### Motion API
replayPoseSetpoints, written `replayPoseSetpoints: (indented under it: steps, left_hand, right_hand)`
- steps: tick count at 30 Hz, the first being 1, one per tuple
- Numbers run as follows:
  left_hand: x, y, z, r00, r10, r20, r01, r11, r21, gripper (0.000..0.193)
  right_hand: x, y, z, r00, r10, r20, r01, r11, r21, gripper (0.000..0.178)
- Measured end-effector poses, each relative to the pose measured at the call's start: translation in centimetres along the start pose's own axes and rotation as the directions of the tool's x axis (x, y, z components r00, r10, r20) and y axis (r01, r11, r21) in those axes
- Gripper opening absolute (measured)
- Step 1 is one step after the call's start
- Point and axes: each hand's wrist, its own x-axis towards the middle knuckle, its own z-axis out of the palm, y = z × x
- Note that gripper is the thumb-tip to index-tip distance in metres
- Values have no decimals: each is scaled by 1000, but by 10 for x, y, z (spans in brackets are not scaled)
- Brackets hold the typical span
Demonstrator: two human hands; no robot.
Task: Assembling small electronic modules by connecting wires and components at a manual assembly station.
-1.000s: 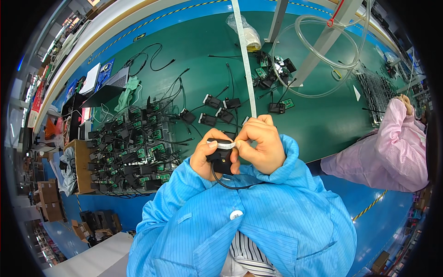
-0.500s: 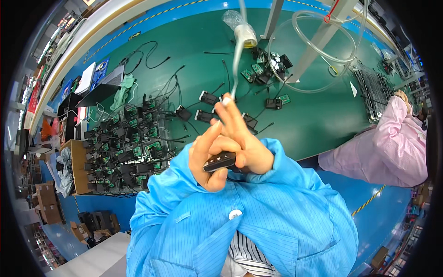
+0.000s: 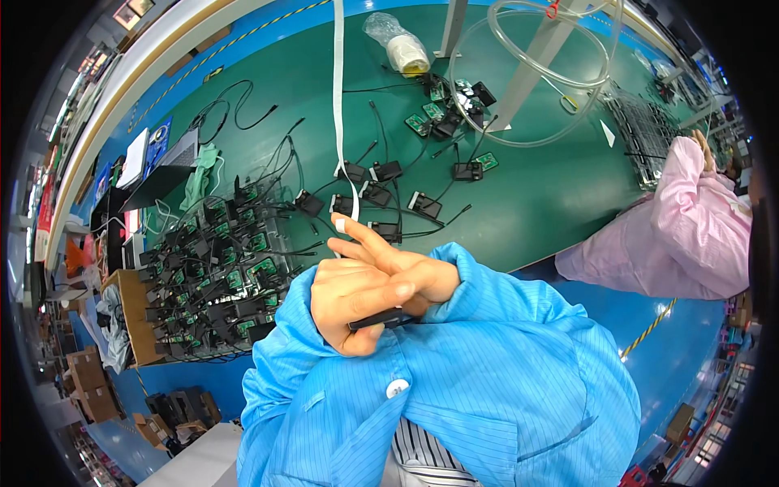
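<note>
In front of my chest, my left hand (image 3: 349, 299) is closed on a small black plastic box (image 3: 377, 320); only a dark edge shows between its thumb and fingers. My right hand (image 3: 406, 268) crosses behind it, its fingers stretched out to the upper left, its palm and thumb largely hidden. On its foremost fingertip sits a small white patch (image 3: 341, 225). A narrow white strip (image 3: 338, 97) hangs from above down to that fingertip. Just beyond the fingers, several black boxes with cables (image 3: 376, 193) lie on the green table (image 3: 519, 203).
At left stands a clear tray crowded with black boxes and green circuit boards (image 3: 219, 276). A laptop (image 3: 166, 174) lies behind it. Farther back are a bagged white roll (image 3: 406, 53), a metal post (image 3: 531, 73) and coiled clear tubing (image 3: 560, 69). A person in pink (image 3: 665, 219) sits at right.
Both hands have shifted left and slightly down. My left hand has turned over the black box, hiding its face. The white strip now hangs farther left, and the white patch shows on my right fingertip.
</note>
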Motion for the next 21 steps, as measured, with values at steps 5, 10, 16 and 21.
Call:
replayPoseSetpoints:
  steps: [5,10,16,21]
  left_hand:
    - [-54,-4,-7,615,-527,-586,523,829,-197,38]
    - [-123,-81,-91,-267,-762,-590,198,555,-808,32]
    - [-203,-254,-192,-108,-959,-264,198,239,-951,28]
    - [-251,-330,-261,9,-802,-598,473,530,-704,28]
  right_hand:
    - [-1,-3,-46,887,-400,-230,289,869,-401,80]
    - [-60,-47,-91,809,-387,-443,287,917,-276,63]
    - [-88,-64,-77,757,-494,-428,348,859,-377,59]
    - [-111,-70,-75,726,-603,-332,485,790,-374,53]
